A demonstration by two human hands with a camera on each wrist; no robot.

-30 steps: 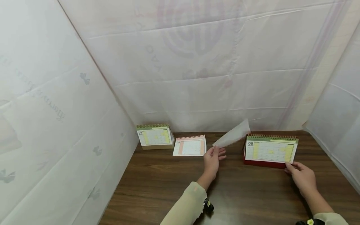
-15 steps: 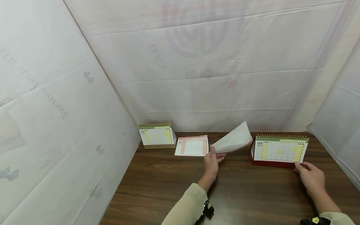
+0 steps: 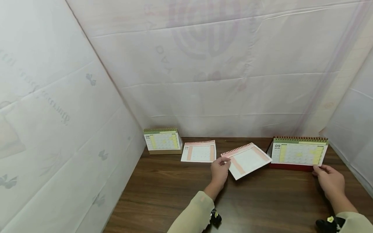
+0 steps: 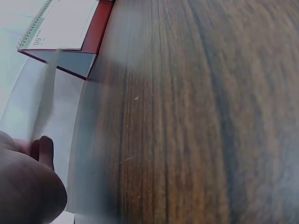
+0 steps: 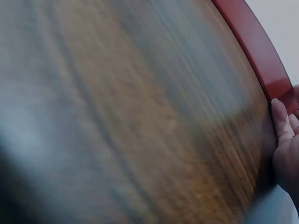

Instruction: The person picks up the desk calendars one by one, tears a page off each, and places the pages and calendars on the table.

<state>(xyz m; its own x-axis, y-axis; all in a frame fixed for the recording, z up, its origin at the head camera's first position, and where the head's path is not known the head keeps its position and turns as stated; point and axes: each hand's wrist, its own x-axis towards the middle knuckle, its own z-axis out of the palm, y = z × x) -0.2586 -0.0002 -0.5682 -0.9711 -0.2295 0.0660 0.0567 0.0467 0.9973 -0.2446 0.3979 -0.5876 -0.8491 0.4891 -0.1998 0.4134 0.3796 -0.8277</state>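
Note:
My left hand (image 3: pixel 220 171) pinches the left corner of a loose calendar page (image 3: pixel 247 160), pink along its perforated top edge. The page is tilted, its printed side up, and its far corner overlaps the red-based desk calendar (image 3: pixel 299 152) in the head view. That calendar stands upright with a green-topped page marked 09. At its lower right corner, my right hand (image 3: pixel 330 181) grips the red base (image 5: pixel 261 46), thumb in front and fingers behind. From the left wrist view, the page (image 4: pixel 46 95) appears edge-on beside the calendar's open side.
A second desk calendar (image 3: pixel 162 141) with a brown base stands at the back left, also showing 09. Another loose page (image 3: pixel 199 151), marked 08, lies beside it on the wooden table (image 3: pixel 163 194). White sheeting (image 3: pixel 192 97) rises behind and at both sides.
The left hand has turned the loose page over from its blank back to its printed side and lowered it. The red-based calendar has shifted right with the right hand.

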